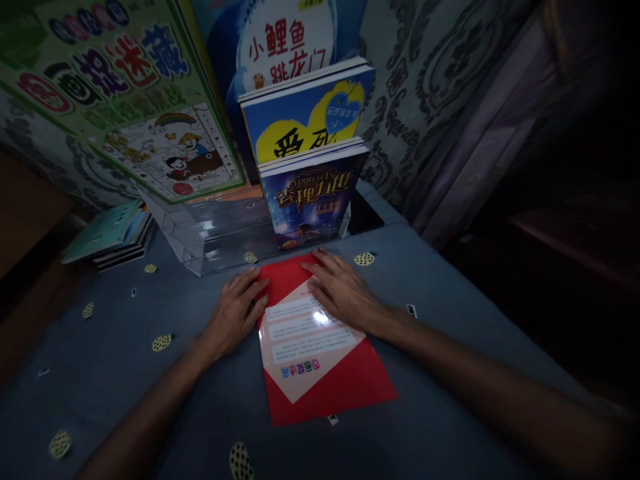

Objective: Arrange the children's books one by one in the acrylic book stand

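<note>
A red book or booklet (pixel 345 383) with a pale diamond-shaped panel of text lies flat on the blue-grey cloth, its print upside down to me. My left hand (pixel 237 310) rests at its upper left edge, fingers spread and fingertips touching the red cover. Across the upper right part lies my right hand (pixel 345 293), fingers apart and flat on the cover. Just beyond the far edge stands a dark blue book (pixel 313 207) in a clear acrylic rack (pixel 200 233).
Behind are a blue and yellow book (pixel 300 127), a large blue book (pixel 285 40) and a green picture book (pixel 125 93). A small stack of books (pixel 113 233) lies at left. A dark flat object (pixel 365 215) is right of the rack, near a purple curtain (pixel 465 133).
</note>
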A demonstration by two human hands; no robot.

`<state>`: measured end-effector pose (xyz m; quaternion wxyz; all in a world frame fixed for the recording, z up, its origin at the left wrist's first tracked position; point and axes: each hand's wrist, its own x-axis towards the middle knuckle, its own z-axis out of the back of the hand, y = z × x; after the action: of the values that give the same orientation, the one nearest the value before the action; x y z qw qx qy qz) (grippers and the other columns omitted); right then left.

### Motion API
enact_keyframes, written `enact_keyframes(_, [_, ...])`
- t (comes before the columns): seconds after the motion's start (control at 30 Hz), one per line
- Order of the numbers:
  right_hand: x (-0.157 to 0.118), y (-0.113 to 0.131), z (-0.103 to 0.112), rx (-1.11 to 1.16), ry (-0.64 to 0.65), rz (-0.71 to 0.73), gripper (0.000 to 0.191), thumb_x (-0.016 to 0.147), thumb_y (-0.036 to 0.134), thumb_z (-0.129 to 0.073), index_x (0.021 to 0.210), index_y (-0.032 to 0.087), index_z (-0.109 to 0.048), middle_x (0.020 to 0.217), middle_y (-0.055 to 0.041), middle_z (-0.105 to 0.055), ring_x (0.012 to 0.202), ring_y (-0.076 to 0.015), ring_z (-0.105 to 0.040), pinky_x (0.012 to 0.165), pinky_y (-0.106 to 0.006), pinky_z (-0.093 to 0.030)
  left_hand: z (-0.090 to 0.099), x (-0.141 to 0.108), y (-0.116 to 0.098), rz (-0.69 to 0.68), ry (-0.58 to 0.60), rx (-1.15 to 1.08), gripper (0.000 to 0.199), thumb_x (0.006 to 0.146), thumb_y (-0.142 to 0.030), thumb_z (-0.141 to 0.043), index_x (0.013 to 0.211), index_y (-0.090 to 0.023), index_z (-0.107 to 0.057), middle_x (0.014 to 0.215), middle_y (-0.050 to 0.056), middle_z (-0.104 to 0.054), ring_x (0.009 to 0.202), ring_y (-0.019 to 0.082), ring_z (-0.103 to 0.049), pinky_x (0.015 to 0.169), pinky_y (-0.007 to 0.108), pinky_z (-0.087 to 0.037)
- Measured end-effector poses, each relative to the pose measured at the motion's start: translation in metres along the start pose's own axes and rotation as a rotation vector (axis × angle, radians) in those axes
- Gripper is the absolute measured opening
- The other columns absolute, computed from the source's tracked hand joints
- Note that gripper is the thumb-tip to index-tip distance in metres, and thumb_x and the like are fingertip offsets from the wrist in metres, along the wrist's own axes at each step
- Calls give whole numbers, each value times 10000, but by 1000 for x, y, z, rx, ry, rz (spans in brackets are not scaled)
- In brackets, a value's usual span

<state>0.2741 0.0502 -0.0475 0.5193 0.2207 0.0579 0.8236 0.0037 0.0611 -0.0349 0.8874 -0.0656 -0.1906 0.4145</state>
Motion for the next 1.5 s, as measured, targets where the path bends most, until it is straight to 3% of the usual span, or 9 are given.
enact_keyframes(0.37, [0, 2, 0, -18, 2, -26, 422, 1001, 277, -441, 1374, 159, -598, 1515, -184, -506, 1419, -352, -443, 1131, -578, -419, 1, 23, -11, -65, 129, 50, 463, 1032, -391, -436, 1427, -167, -525, 1518, 137, -519, 1437, 264, -453, 1228, 527, -305])
enact_keyframes(0.53, [1, 3, -1, -34, -3, 31, 442, 1012, 276, -419, 1404, 147, -579, 1525, -172, -510, 1479, -321, -379, 1191, -593, -327, -5, 39, -20, -89, 196, 52, 485, 1048, -393, -400, 1488, -194, -452, 1575, 117, -451, 1485, 242, -385, 1235, 500, -297])
enact_keyframes(0.73, [3, 3, -1, 28, 34, 77, 496, 1022, 294, -394, 1467, 105, -509, 1537, -182, -492, 1468, -290, -412, 1213, -573, -318, -18, 48, -31, -124, 163, 47, 497, 1057, -361, -368, 1499, -142, -430, 1563, 145, -461, 1481, 262, -390, 1203, 490, -363])
enact_keyframes(0.93, [3, 2, -1, 34, 31, 69, 490, 1021, 298, -403, 1465, 120, -508, 1536, -176, -495, 1463, -285, -422, 1206, -579, -325, -19, 49, -32, -155, 113, 33, 470, 1049, -333, -393, 1477, -151, -453, 1523, 152, -509, 1441, 278, -445, 1178, 514, -386])
enact_keyframes(1.13, [1, 7, 3, -11, -5, 3, 487, 990, 300, -464, 1430, 107, -544, 1523, -199, -505, 1454, -312, -429, 1211, -577, -308, -19, 47, -31, -146, 113, 24, 479, 1053, -343, -371, 1492, -162, -436, 1549, 143, -480, 1460, 269, -419, 1189, 513, -370])
enact_keyframes(1.3, [2, 7, 7, 30, 37, -34, 533, 981, 320, -501, 1439, 49, -522, 1511, -226, -509, 1455, -325, -424, 1210, -570, -311, -20, 48, -29, -166, 122, 48, 487, 1054, -346, -364, 1489, -140, -442, 1542, 150, -488, 1459, 274, -419, 1186, 511, -366])
enact_keyframes(1.5, [2, -9, 3, 136, 4, -3, 472, 971, 266, -481, 1421, 145, -556, 1488, -169, -555, 1427, -289, -471, 1180, -578, -358, -13, 57, -34, -155, 160, 78, 476, 1043, -387, -408, 1450, -154, -487, 1500, 145, -532, 1403, 280, -480, 1158, 499, -381])
